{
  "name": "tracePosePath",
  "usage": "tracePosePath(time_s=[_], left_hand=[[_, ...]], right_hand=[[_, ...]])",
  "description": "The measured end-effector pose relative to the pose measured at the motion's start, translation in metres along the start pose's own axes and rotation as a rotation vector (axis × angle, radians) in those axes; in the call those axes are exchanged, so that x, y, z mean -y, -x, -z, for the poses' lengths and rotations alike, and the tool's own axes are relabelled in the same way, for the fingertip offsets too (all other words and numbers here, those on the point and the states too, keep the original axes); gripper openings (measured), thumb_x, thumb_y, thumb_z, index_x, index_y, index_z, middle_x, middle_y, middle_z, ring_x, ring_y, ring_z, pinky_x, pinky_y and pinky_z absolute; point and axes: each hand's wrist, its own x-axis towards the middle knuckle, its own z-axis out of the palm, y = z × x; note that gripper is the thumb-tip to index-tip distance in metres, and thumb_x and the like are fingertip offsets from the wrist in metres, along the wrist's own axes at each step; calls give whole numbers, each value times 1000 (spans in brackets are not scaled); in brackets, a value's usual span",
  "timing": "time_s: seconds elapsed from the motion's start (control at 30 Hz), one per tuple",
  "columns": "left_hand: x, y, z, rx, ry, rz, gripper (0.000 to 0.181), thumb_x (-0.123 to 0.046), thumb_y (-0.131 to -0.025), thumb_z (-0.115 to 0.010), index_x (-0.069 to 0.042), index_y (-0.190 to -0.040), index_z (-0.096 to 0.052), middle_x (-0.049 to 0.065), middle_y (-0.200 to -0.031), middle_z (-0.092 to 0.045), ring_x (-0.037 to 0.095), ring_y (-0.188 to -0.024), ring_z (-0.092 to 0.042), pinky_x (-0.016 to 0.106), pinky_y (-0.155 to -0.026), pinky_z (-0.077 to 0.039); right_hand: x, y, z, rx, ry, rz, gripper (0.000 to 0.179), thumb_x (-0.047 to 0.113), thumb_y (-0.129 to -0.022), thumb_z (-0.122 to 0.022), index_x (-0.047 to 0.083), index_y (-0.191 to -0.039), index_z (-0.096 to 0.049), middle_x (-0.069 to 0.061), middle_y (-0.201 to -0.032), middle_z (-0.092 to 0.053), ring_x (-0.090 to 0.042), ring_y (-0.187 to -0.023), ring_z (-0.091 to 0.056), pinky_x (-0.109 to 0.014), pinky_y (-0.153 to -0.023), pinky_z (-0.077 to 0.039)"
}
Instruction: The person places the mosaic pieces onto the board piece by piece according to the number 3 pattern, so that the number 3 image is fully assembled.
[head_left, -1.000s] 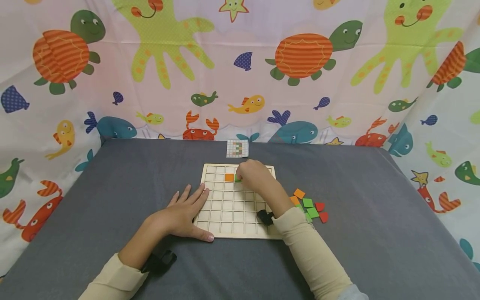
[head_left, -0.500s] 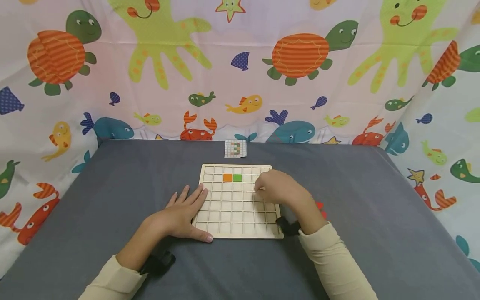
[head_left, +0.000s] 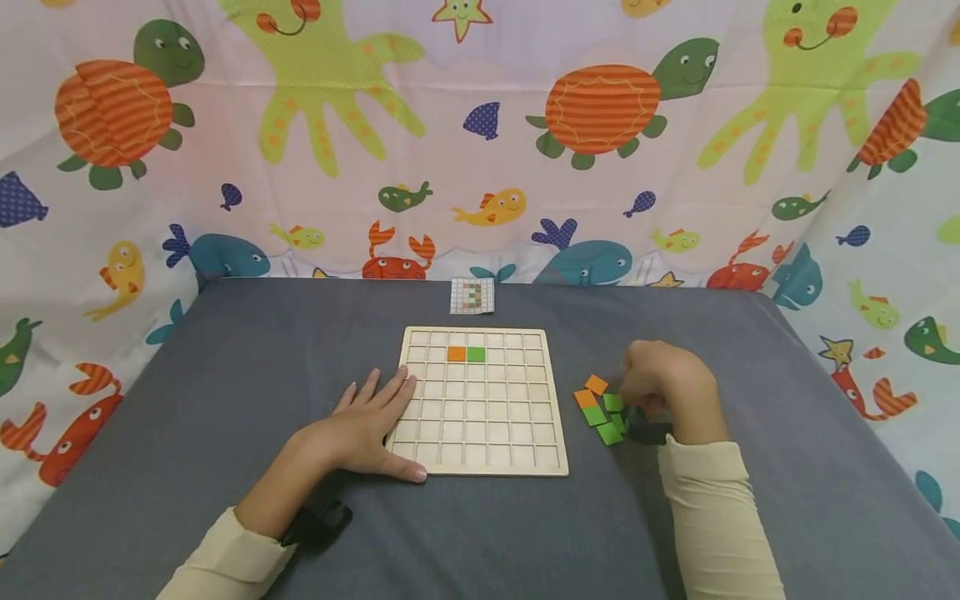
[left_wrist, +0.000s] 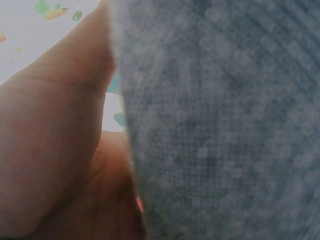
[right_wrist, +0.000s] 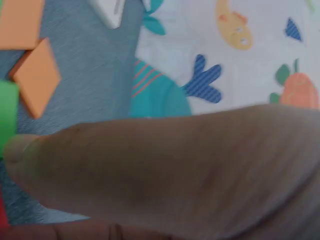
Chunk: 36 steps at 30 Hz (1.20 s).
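Observation:
A wooden grid board (head_left: 476, 412) lies on the grey cloth, with an orange tile (head_left: 457, 354) and a green tile (head_left: 476, 354) side by side in its second row. My left hand (head_left: 367, 425) rests along the board's left edge, fingers spread, thumb at the front corner. To the right of the board, my right hand (head_left: 667, 379) reaches down with curled fingers at the pile of loose green tiles (head_left: 610, 433) and orange tiles (head_left: 596, 384). In the right wrist view the thumb tip meets a green tile (right_wrist: 6, 112), and a sliver of a red tile (right_wrist: 2, 212) shows below. I cannot tell whether the fingers pinch one.
Behind the board lies a small card (head_left: 472, 296) printed with a coloured grid pattern. The grey-covered table (head_left: 300, 350) ends at a curtain (head_left: 480, 167) with sea animals at the back and sides. Grey cloth (left_wrist: 215, 120) fills most of the left wrist view.
My right hand has gone from the green tile on the board, rightward over the board, to the loose tiles, and now covers the red ones. My left hand has stayed in place.

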Motion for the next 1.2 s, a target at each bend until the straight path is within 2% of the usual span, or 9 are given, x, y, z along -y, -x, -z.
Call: tracePosePath(time_s=[0.13, 0.33, 0.43, 0.6, 0.73, 0.9, 1.07, 1.2], left_hand=[[1, 0, 0, 2, 2, -3, 130, -78, -70, -73, -9, -162, -11, 10, -168, -2, 44, -150, 3, 67, -114, -3], [2, 0, 1, -12, 26, -21, 131, -77, -69, -73, -7, -162, -12, 13, -167, -3, 46, -149, 3, 68, -113, -2], [2, 1, 2, -17, 35, -25, 132, -78, -69, -73, -6, -161, -13, 14, -167, -3, 47, -149, 2, 68, -113, -2], [1, 1, 2, -11, 38, -17, 132, -77, -69, -73, -6, -161, -12, 13, -167, -3, 47, -149, 2, 69, -113, -2], [0, 1, 2, -2, 21, -7, 131, -77, -70, -73, -7, -162, -11, 12, -167, -3, 46, -149, 2, 68, -113, -3], [0, 0, 2, 1, 18, -5, 131, -77, -70, -73, -7, -162, -11, 12, -167, -4, 46, -149, 2, 68, -113, -3], [2, 0, 1, 5, 20, -10, 131, -78, -69, -73, -8, -162, -11, 12, -168, -3, 45, -150, 4, 67, -114, -1], [6, -3, -3, 6, 9, 0, 134, -83, -67, -70, -11, -162, -8, 9, -168, 0, 42, -150, 5, 65, -115, -1]], right_hand=[[-7, -7, -3, 35, 18, -18, 7, 4, -80, -61, 4, -73, -63, -10, -66, -62, -20, -52, -57, -28, -46, -40], [-9, -12, -3, 64, 4, -44, 8, 3, -80, -62, 2, -73, -67, -9, -64, -60, -16, -49, -53, -26, -45, -39], [-6, -12, -2, 30, 17, -50, 6, 2, -77, -64, 2, -72, -67, -9, -66, -62, -16, -48, -54, -26, -45, -40], [-4, -14, -3, -76, 91, -33, 6, -1, -73, -66, 3, -69, -66, -10, -71, -62, -20, -50, -55, -30, -46, -41], [-6, -20, -5, -168, 150, 36, 8, -2, -76, -64, 4, -70, -63, -11, -74, -59, -26, -62, -54, -36, -52, -42], [-9, -32, -8, -256, 148, 121, 10, -4, -81, -62, 3, -73, -62, -10, -74, -56, -27, -68, -51, -39, -59, -42], [-9, -38, -10, -307, 142, 186, 5, -4, -77, -68, 0, -80, -69, -12, -79, -63, -29, -71, -55, -45, -68, -50], [-7, -40, -11, -312, 140, 202, 10, -2, -77, -71, -3, -88, -72, -14, -86, -67, -30, -76, -59, -50, -76, -53]])
